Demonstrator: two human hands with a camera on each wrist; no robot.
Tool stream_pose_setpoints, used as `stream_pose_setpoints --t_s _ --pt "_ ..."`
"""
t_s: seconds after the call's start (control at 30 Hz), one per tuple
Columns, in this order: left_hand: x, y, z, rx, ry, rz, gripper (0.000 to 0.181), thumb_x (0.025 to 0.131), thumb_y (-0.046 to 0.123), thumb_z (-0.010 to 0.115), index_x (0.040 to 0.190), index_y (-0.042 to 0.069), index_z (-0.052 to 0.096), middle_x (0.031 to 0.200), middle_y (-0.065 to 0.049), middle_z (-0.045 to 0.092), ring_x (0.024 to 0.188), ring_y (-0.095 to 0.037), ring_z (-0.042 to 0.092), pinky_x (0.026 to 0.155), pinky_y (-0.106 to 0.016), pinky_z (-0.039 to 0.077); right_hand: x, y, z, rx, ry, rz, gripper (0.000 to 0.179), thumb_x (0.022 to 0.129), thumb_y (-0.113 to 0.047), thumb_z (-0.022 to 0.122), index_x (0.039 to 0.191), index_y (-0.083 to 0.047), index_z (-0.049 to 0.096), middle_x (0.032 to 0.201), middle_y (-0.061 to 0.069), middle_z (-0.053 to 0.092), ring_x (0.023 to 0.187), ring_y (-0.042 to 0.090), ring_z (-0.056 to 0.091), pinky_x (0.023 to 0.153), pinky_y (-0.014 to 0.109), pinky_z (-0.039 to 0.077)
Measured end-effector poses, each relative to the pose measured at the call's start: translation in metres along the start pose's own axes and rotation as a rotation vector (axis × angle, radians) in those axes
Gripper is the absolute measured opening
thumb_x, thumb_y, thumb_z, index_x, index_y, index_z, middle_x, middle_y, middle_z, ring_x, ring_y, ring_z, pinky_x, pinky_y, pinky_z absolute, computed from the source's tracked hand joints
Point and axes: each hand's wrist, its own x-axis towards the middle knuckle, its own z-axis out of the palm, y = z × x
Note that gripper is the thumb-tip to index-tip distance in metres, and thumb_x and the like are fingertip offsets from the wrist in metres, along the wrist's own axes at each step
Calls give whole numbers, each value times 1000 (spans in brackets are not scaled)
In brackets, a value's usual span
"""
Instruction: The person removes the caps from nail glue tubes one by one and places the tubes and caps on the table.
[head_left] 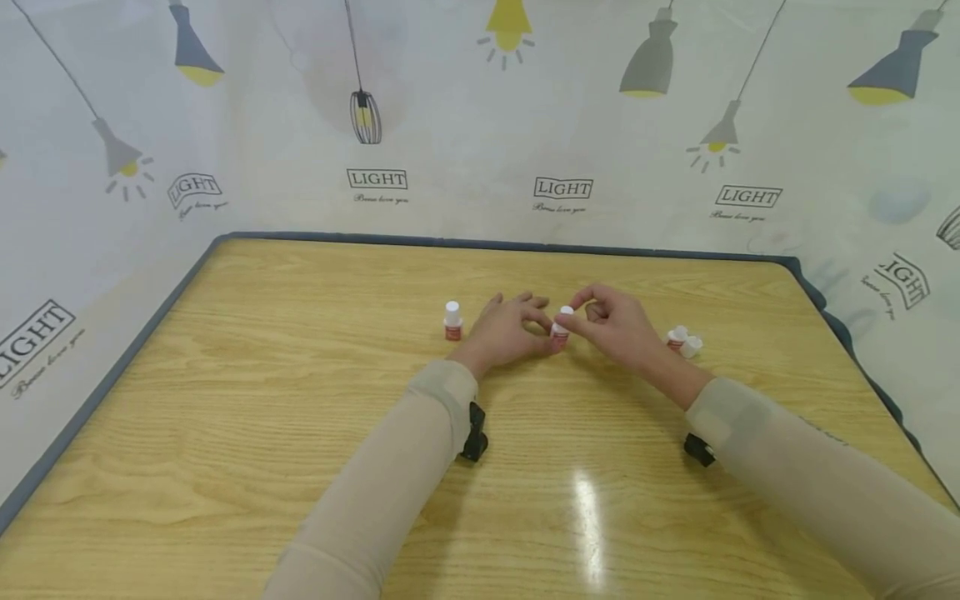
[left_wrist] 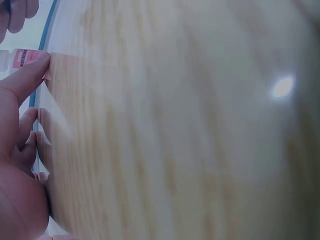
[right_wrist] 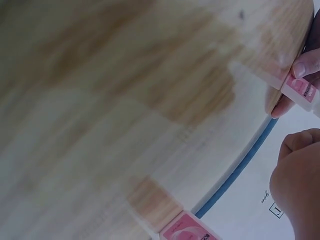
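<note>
- The small pink-labelled bottle [head_left: 559, 338] stands about upright on the worktop [head_left: 300, 417], nearer the far edge than any other visible edge, a little right of that edge's middle.
- The left hand [head_left: 510, 329] pinches its body low between thumb and forefinger, the other fingers reaching out towards the far edge; too light a pinch could let the bottle spin under a twist.
- The right hand [head_left: 611, 321] pinches the white cap [head_left: 566, 311] between thumb and forefinger, its other fingers curled; on so small a top, the fingertips could slip.
- A sideways pull on the cap could tip the bottle, and any contents might spill; whether it holds any, I cannot tell.
- Squeezing the body too hard could force contents out if the cap comes loose.
- Towards the right edge, a second bottle [head_left: 676, 342] and a loose-looking white piece [head_left: 692, 347] sit just beside each other; a careless right forearm could knock them.
- The capped bottle [head_left: 453, 323] left of the left hand could topple if that wrist swings outward.
</note>
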Motion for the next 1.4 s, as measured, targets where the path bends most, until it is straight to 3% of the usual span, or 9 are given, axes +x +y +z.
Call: stream_pose_setpoints --t_s 0.57,0.77,0.97,1.13,1.4 --pt "1 1 1 12 5 -6 31 97 50 76 116 26 80 169 3 47 166 -20 25 139 -50 -1 -2 6 7 -1 71 -158 18 102 -18 74 116 -7 74 60 -4 39 51 7 32 52 24 33" --pt "1 1 1 7 5 -11 34 97 50 76 120 26 79 169 3 47 167 -20 24 139 -49 -2 -2 5 7 -17 70 -142 24 103 -21 73 122 -6 73 60 -4 39 51 7 32 52 25 33" --pt "2 0 2 14 7 -1 34 98 53 74 119 27 80 168 2 47 166 -20 26 139 -50 0 -3 4 6 -17 83 -79 26 99 -31 79 113 -11 71 60 -5 41 51 9 34 53 26 34" --pt "2 0 1 5 5 0 34 97 52 75 118 26 80 169 2 47 166 -21 25 139 -50 -1 -2 5 5 -57 106 -114 23 100 -27 78 113 -9 74 61 -3 42 51 8 35 53 25 35" --pt "3 -1 2 2 1 -3 33 97 51 76 118 25 80 169 3 47 167 -20 25 139 -50 -1 -4 -1 0 -38 167 -137 21 102 -21 75 115 -6 75 63 -2 41 52 5 34 57 23 36"
